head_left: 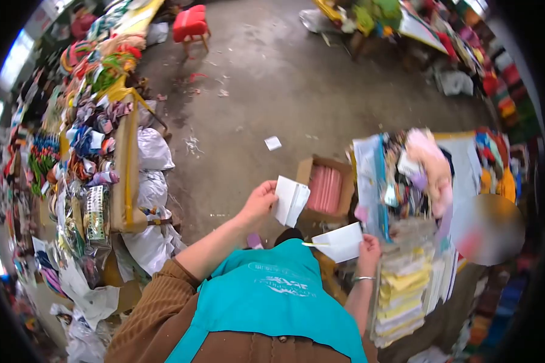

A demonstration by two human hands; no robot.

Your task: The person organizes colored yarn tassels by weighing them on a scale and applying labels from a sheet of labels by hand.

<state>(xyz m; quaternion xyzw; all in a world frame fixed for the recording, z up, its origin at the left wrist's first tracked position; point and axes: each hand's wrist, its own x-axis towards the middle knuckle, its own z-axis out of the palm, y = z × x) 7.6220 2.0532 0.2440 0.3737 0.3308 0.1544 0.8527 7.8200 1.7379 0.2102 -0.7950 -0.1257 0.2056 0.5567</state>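
Note:
My left hand [263,198] pinches a small bundle of white paper slips [291,201], fanned slightly, in front of my turquoise apron [266,296]. Lower and to the right, my right hand [369,248] grips a white sheet of paper [340,242] by its right edge. A thin pale-yellow strip [316,244] lies along that sheet's left end and sticks out past it. The two lots of paper are held apart from each other.
An open cardboard box [345,209] with pink packs [325,189] stands beyond my hands. At right, a table bears textiles and stacked yellow-white packets [402,284]. Yarn-laden tables [127,163] line the left. A white paper [273,143] and a red stool [190,24] are on the floor.

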